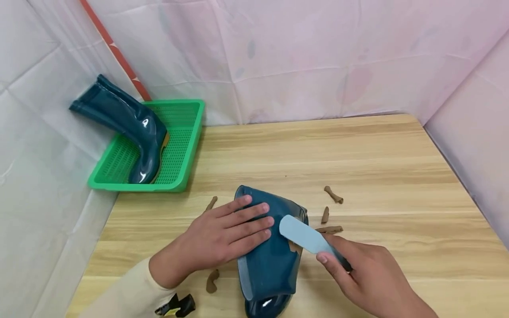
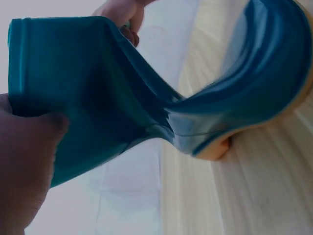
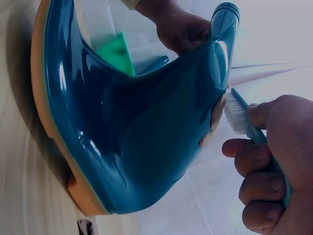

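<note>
A glossy dark blue rain boot [image 1: 274, 260] stands on the wooden table, its tan sole [image 3: 51, 120] against the wood in the right wrist view. My left hand [image 1: 228, 229] holds its shaft, fingers laid across it in the head view; the thumb [image 2: 51, 127] presses the shaft near the top rim. A brown mud-like patch [image 3: 217, 115] clings to the shaft's side. In my right hand [image 1: 366, 274] is a light blue scrubbing brush [image 1: 304, 234]. Its white bristles [image 3: 235, 112] meet the boot at the brown patch, with my fingers curled round the handle.
A green plastic basket [image 1: 187, 168] at the back left holds a second blue boot [image 1: 141, 128], whose shaft leans out over the side. Several brown pieces [image 1: 333, 195] lie on the table [image 1: 397, 176] around the boot. White sheets [image 1: 298, 66] hang behind and beside the table.
</note>
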Demonstrator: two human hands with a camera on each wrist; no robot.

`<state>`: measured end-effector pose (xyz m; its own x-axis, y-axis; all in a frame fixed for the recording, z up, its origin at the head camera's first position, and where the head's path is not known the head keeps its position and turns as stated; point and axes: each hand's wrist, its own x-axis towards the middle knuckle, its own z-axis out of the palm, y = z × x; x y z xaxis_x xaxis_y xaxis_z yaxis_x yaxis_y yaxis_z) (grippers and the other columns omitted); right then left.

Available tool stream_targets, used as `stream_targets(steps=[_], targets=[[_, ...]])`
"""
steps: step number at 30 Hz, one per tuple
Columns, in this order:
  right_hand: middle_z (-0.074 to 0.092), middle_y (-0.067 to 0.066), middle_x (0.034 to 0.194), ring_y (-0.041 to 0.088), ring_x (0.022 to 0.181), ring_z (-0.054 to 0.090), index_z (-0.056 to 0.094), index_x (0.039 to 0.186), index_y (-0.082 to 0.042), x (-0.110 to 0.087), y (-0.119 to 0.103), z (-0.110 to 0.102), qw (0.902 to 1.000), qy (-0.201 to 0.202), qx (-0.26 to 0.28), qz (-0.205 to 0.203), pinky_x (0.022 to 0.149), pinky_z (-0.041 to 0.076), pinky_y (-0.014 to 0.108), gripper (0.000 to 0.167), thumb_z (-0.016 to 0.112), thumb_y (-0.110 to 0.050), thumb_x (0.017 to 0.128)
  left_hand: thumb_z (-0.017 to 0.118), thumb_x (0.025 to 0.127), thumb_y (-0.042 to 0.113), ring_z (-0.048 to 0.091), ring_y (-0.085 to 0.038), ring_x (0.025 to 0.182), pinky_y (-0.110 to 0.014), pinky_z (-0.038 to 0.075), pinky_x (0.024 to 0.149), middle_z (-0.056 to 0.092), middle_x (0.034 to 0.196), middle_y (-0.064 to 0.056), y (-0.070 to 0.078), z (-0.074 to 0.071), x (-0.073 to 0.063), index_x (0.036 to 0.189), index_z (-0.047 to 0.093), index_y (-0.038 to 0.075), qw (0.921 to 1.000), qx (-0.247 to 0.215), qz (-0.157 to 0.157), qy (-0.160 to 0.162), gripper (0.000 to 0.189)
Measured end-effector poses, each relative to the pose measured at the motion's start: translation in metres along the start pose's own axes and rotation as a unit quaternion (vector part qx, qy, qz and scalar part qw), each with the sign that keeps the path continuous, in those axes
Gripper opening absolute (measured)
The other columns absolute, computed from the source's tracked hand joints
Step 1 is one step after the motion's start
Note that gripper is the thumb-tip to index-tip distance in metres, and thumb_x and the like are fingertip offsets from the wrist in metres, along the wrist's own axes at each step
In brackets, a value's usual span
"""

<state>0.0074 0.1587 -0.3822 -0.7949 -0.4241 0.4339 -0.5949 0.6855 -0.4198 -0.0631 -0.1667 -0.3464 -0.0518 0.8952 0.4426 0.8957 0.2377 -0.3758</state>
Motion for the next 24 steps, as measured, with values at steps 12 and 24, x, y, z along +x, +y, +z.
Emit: stream_targets(steps=[12,24], targets=[[0.07,-0.017,0.091,-0.01,0.065,0.052,0.069,0.135,-0.016,0.0013,-0.0034,-0.0015,0.9993,-0.006,0.03,-0.02,0.055,0.041,0.012,0.046,0.08,-0.022,0.09,0.033,0.106,0.062,0.055,-0.035,0.133,-0.051,0.041,0.112,0.061,0.14,-0.018,-0.0041,-0.0049,0.0015,0.133,0.065,-0.001,0.9934,-0.105,0.013,0.044,0.076],[0.073,-0.015,0.093,-0.007,0.069,0.059,0.075,0.127,-0.017,-0.0039,-0.0037,-0.0014,0.998,-0.043,-0.009,0.044,0.056,0.049,0.02,0.037,0.078,-0.029,0.093,0.027,0.102,0.072,0.052,-0.035,0.136,-0.05,0.04,0.113,0.058,0.144,-0.018,-0.002,0.0007,-0.0017,0.134,0.065,-0.001,0.9893,-0.142,0.002,0.033,0.088]])
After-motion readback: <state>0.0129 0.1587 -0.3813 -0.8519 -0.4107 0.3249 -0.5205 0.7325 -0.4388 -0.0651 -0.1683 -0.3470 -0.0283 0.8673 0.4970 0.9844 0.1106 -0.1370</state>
